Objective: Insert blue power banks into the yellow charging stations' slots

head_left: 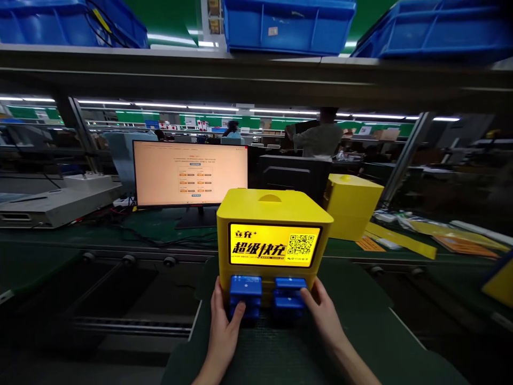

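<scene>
A yellow power bank rental station (pixel 276 206) stands upright in front of me, its lit front panel (pixel 256 245) showing black characters and a QR code. Blue power banks stick out of its lower front in a left stack (pixel 246 286) and a right stack (pixel 289 302). My left hand (pixel 225 321) is closed around the station's lower left side, its thumb at the left stack. On the lower right side my right hand (pixel 324 310) grips likewise, with the thumb against the right stack. The fingertips behind the sides are hidden.
The station is on a dark green work surface (pixel 272 358). Behind it are a lit monitor (pixel 160 174), a black monitor back (pixel 294 172) and a second yellow station (pixel 355 208). Yellow strips (pixel 401 240) lie at right. Blue bins (pixel 288 27) sit on the overhead shelf. A person (pixel 320 139) stands beyond.
</scene>
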